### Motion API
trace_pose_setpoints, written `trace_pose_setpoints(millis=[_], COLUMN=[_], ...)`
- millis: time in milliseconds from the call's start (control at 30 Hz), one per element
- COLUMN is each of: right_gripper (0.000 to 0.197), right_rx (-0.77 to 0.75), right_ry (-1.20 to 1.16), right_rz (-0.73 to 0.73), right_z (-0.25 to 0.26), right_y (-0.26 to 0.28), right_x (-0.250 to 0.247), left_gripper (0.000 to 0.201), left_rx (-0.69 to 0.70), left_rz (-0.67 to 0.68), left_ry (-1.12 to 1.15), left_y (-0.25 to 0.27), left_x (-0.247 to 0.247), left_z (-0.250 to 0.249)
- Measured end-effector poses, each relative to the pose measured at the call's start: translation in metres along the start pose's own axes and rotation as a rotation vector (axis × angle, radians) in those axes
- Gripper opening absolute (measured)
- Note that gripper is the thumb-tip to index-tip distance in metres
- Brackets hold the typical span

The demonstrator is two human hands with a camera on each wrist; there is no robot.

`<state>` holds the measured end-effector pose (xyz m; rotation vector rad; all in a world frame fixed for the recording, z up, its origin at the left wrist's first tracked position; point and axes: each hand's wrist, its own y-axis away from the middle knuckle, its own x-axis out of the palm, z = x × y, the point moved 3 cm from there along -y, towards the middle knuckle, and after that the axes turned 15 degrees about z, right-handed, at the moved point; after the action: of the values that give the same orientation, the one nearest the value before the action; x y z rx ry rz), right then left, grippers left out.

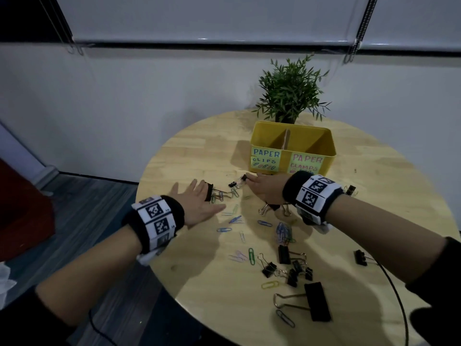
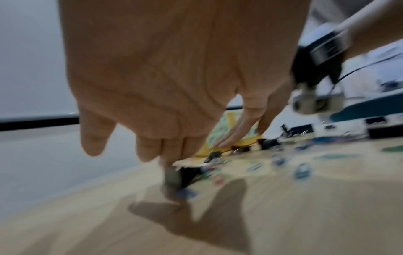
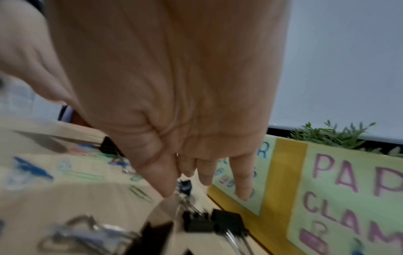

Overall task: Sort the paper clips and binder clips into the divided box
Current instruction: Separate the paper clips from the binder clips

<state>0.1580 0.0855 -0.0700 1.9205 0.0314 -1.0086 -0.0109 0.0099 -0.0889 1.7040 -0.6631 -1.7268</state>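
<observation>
Reaching across the round pale wooden worktop point(image 1: 189, 151), the person sets the left hand point(image 1: 199, 203), fingers straight and spread, against a black metal binder clip point(image 1: 209, 192) tangled with coloured wire paper clips point(image 1: 225, 194), likely to free it. The right hand point(image 1: 264, 189), fingers extended, touches a small black binder clip point(image 1: 233, 184) just before the yellow divided box point(image 1: 329, 143); whether it pinches is unclear. The box's labels face the person, so each compartment reads at a glance. Further paper and binder clips lie scattered nearer.
</observation>
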Motion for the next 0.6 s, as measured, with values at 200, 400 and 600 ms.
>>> trace_pose_setpoints(millis=[200, 400, 600], right_gripper=[0.057, 0.07, 0.073], right_rx=[-0.222, -0.291, -0.248], right_ry=[-0.017, 0.029, 0.067], right_rz=[-0.059, -0.024, 0.103], right_z=[0.035, 0.067, 0.069], right_y=[0.012, -0.012, -0.016], right_x=[-0.008, -0.018, -0.006], left_gripper=[0.075, 0.081, 0.06], left_rx=[-0.013, 0.043, 0.065], left_rz=[0.012, 0.046, 0.039], left_ry=[0.077, 0.377, 0.555], left_y=[-0.019, -0.021, -0.016], left_x=[-0.007, -0.021, -0.023], left_z=[0.032, 0.051, 0.047])
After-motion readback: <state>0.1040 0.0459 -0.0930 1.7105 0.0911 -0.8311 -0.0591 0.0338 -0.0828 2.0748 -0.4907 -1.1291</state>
